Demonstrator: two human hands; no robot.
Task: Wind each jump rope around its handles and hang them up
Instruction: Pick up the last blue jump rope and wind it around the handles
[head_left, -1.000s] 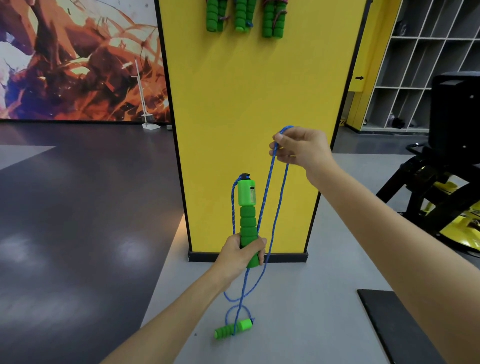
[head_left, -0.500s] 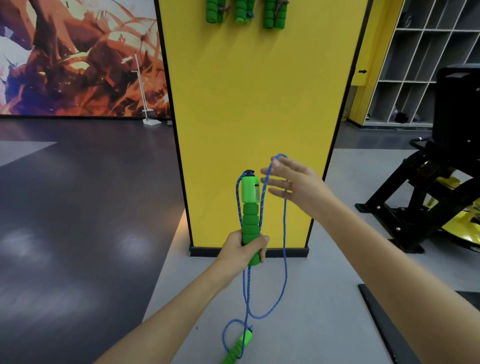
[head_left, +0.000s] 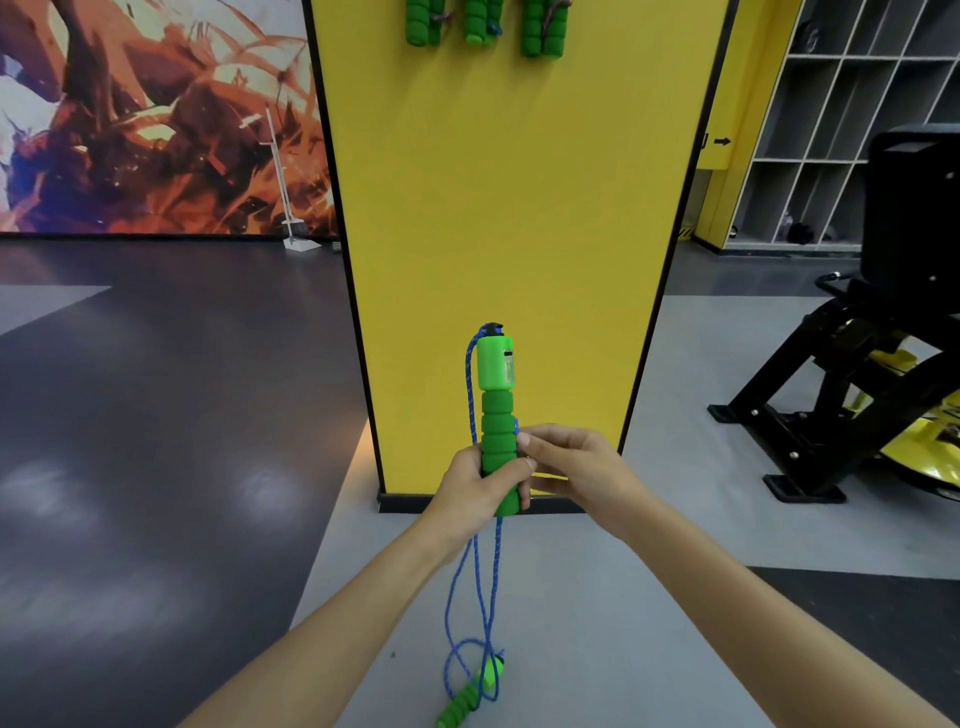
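Note:
My left hand (head_left: 475, 486) grips the lower part of an upright green foam handle (head_left: 496, 405) with a counter block at its top. A blue rope (head_left: 485, 587) leaves the handle's top, runs down its left side and hangs below my hands in loops. My right hand (head_left: 569, 467) is at the handle's right side, fingers curled, pinching the rope against the foam. The second green handle (head_left: 470, 693) lies on the floor below, with rope coiled around it. Three wound green jump ropes (head_left: 480, 23) hang at the top of the yellow pillar (head_left: 509, 208).
A black and yellow exercise machine (head_left: 852, 395) stands to the right, grey cubby shelves (head_left: 852, 119) behind it. A dark mat (head_left: 883, 639) lies at the lower right. The grey floor (head_left: 597, 597) runs in front of the pillar, dark glossy floor (head_left: 156, 415) to the left.
My right hand has come down from holding a raised rope loop to the handle's right side, bringing the rope against the foam. The left hand and handle have stayed nearly still.

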